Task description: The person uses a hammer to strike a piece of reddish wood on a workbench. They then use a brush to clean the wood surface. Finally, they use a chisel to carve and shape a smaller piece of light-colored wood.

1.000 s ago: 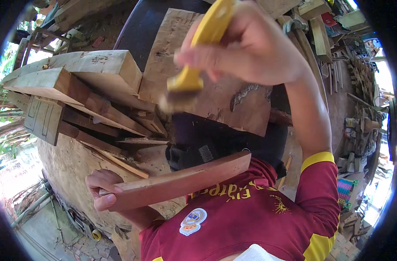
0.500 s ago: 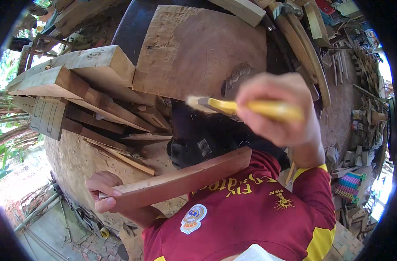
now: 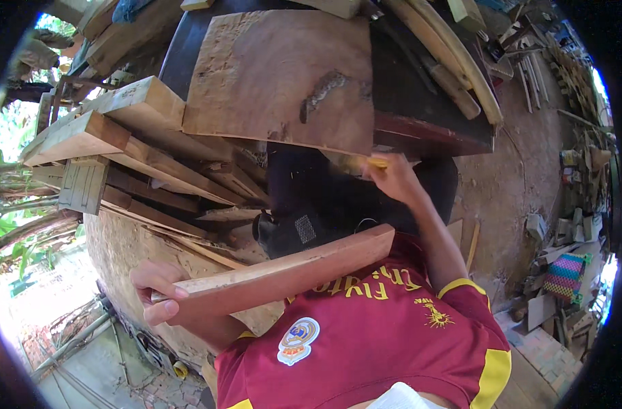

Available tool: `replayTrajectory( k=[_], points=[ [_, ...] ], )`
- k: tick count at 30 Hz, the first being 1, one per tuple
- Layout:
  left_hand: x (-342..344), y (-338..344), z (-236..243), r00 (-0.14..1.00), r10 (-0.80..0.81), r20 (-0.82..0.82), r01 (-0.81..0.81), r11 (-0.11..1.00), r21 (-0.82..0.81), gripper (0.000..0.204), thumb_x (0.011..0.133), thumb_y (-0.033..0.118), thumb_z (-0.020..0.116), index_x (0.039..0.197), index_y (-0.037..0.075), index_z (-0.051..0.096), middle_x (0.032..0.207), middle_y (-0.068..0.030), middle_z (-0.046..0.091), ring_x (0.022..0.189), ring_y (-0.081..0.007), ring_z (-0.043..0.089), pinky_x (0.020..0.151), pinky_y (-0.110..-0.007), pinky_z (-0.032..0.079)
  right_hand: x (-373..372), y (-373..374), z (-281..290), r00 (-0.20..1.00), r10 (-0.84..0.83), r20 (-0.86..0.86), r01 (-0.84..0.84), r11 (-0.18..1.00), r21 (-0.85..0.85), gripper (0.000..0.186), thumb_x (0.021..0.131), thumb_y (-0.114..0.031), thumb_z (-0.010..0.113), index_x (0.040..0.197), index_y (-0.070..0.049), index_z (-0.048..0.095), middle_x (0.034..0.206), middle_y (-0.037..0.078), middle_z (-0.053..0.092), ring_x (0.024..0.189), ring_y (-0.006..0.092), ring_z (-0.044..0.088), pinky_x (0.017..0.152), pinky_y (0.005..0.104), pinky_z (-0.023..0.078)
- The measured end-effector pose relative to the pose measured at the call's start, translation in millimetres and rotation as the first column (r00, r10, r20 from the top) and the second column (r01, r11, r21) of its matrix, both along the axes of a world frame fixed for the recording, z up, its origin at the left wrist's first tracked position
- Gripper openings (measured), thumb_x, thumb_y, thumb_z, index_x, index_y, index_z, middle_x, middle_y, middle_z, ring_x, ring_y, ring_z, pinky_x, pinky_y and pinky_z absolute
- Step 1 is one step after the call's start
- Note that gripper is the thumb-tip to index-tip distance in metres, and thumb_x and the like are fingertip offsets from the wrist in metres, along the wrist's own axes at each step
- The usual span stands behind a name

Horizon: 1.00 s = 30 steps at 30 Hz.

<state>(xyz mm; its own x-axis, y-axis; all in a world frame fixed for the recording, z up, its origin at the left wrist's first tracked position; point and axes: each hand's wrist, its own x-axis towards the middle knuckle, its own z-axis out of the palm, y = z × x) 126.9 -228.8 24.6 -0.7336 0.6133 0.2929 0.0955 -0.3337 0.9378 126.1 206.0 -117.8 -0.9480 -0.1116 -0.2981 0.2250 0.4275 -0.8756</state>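
Right hand [image 3: 391,178] reached out from the body, arm extended, fingers curled around the yellow handle of a brush [image 3: 357,163]; bristle end blurred, points left under the edge of the big flat wood slab [image 3: 283,75]. Left hand [image 3: 162,294] low at left, fingers wrapped over the near end of a reddish wooden board [image 3: 283,273], thumb on its edge; board runs diagonally up-right across the chest, above the red shirt [image 3: 372,341]. Black machine [image 3: 294,232] sits just behind the board. Stacked planks [image 3: 120,143] at left on the bench.

Versus 0.5 s ago: right hand dropped away from the camera, brush now farther and lower near the slab edge. Left hand and board unchanged.
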Motion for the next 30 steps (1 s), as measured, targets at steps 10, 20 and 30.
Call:
replayTrajectory(
  k=[10,20,30],
  points=[
    [15,24,3,0.996,0.018,-0.090,-0.017,1.000,0.020,0.020,0.069,0.008,0.065,0.086,-0.003,0.068,0.043,-0.0063,0.045,0.032,-0.0139,0.033,0.036,-0.030,0.023,-14,-32,-56,0.834,0.015,-0.551,0.090,0.982,0.163,0.023,0.096,-0.021,0.061,0.107,-0.003,0.069,0.075,0.006,0.071,0.062,0.0111,0.063,0.055,0.0282,0.050],
    [32,43,26,0.983,-0.057,-0.173,0.033,0.990,-0.139,0.022,0.074,0.008,0.063,0.094,-0.002,0.065,0.047,-0.0084,0.046,0.035,-0.0170,0.036,0.038,-0.032,0.026,-54,-57,-48,0.937,0.054,-0.344,-0.130,0.971,-0.201,0.028,0.093,-0.035,0.064,0.100,-0.010,0.072,0.076,0.010,0.071,0.066,0.0195,0.068,0.061,0.0335,0.054],
    [36,68,43,0.978,0.046,-0.201,-0.072,0.989,-0.126,0.022,0.069,0.009,0.063,0.087,-0.004,0.066,0.045,-0.0074,0.046,0.033,-0.0156,0.036,0.036,-0.031,0.026,-85,-81,-86,0.860,-0.005,-0.511,-0.071,0.989,-0.129,0.024,0.090,-0.032,0.063,0.101,-0.011,0.067,0.082,0.011,0.070,0.075,0.0278,0.069,0.065,0.0423,0.054]
  ],
)
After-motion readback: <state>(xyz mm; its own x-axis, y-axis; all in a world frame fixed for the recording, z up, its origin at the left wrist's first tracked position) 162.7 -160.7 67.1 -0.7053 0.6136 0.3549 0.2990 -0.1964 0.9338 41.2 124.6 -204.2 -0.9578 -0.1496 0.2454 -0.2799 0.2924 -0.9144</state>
